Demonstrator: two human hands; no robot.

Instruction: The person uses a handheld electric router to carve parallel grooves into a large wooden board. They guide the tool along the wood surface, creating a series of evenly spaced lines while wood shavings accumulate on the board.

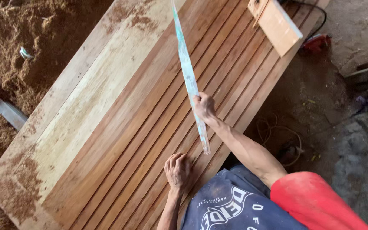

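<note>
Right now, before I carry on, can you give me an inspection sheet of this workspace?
Surface: large wooden panel with reddish slats laid side by side, pale boards along one side, sawdust patches.
Job's things: long thin strip, pale with greenish stains, raised over the slats.
Clutter: wooden block on the panel's far end.
Hands: right hand shut around the strip; left hand resting on the slats, fingers curled.
Cables: dark cord by a red tool; pale coil on the ground.
Surroundings: sawdust heap, grey bar, dirt floor.
</note>
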